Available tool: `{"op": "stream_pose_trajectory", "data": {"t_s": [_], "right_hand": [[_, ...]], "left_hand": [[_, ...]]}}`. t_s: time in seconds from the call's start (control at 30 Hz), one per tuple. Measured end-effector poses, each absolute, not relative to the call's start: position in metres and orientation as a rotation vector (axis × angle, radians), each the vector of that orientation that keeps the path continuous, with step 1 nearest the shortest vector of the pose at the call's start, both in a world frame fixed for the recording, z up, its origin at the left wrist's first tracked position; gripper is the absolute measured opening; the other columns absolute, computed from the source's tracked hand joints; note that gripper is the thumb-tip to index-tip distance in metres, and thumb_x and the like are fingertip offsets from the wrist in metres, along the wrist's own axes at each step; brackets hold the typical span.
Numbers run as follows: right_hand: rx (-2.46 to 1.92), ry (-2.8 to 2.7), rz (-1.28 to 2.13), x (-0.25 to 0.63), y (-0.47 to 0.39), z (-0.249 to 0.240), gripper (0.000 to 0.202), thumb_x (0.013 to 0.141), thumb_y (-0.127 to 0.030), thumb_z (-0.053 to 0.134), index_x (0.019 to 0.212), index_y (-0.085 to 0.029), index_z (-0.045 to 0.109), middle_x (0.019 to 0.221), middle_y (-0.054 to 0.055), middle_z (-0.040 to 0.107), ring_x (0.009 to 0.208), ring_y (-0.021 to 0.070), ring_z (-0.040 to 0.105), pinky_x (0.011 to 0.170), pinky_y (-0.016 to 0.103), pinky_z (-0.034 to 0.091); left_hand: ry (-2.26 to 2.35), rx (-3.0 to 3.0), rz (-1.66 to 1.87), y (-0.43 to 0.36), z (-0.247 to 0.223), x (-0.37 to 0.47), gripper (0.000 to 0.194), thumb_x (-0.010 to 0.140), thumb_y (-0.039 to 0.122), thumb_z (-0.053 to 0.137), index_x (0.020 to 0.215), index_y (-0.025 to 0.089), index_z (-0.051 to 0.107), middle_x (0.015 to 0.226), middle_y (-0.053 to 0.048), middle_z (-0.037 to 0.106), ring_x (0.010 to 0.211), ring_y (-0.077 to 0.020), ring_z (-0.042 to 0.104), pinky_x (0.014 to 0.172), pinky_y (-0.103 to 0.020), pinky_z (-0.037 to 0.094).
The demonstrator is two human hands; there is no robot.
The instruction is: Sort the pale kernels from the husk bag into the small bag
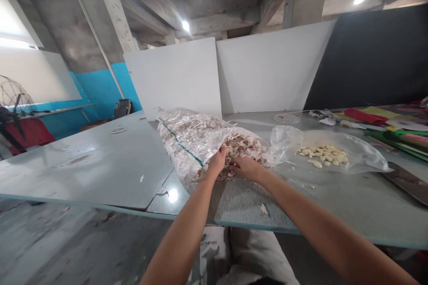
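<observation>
A large clear plastic bag (187,136) lies on the grey table (110,164), filled with brown and whitish flakes (245,144) that show at its open mouth. My left hand (218,160) is closed at the edge of the bag's mouth, apparently on the plastic. Just to its right, my right hand (245,168) reaches into the flakes with bent fingers; its fingertips are partly hidden, and whether they hold anything is not visible. To the right, a second clear bag (361,153) holds several pale yellow pieces (323,153).
A dark flat tray-like object (409,182) lies at the right edge. Behind it are red (364,116), green and yellow sheets. A clear round lid (286,118) sits farther back, before white panels (174,80). Small scraps dot the table's front.
</observation>
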State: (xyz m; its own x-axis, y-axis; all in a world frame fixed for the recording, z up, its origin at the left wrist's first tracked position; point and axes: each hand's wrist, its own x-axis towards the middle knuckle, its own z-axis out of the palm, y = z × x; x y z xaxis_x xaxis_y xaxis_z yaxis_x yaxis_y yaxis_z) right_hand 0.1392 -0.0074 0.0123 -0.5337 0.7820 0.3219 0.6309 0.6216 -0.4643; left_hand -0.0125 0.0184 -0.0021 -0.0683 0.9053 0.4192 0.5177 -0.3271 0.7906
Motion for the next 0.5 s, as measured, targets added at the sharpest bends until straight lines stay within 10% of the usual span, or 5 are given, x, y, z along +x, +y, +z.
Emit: {"op": "stream_pose_trajectory", "data": {"t_s": [0.2, 0.5], "right_hand": [[-1.037, -1.968, 0.482, 0.151, -0.005, 0.021, 0.037, 0.079, -0.038, 0.050, 0.111, -0.021, 0.056, 0.066, 0.001, 0.060, 0.057, 0.0136, 0.050, 0.053, 0.022, 0.033], [-0.847, -1.789, 0.767, 0.148, -0.003, 0.026, 0.028, 0.073, -0.038, 0.056, 0.090, -0.019, 0.067, 0.066, 0.001, 0.063, 0.058, 0.0146, 0.056, 0.057, 0.026, 0.044]], "left_hand": [[1.236, 1.786, 1.247, 0.003, 0.008, 0.000, 0.043, 0.082, 0.056, 0.032, 0.077, 0.019, 0.053, 0.051, 0.003, 0.044, 0.042, -0.0103, 0.041, 0.045, -0.023, 0.033], [1.027, 1.625, 1.270, -0.005, 0.012, 0.008, 0.047, 0.078, 0.062, 0.035, 0.073, 0.018, 0.048, 0.049, 0.005, 0.039, 0.037, -0.0070, 0.036, 0.037, -0.021, 0.031]]}}
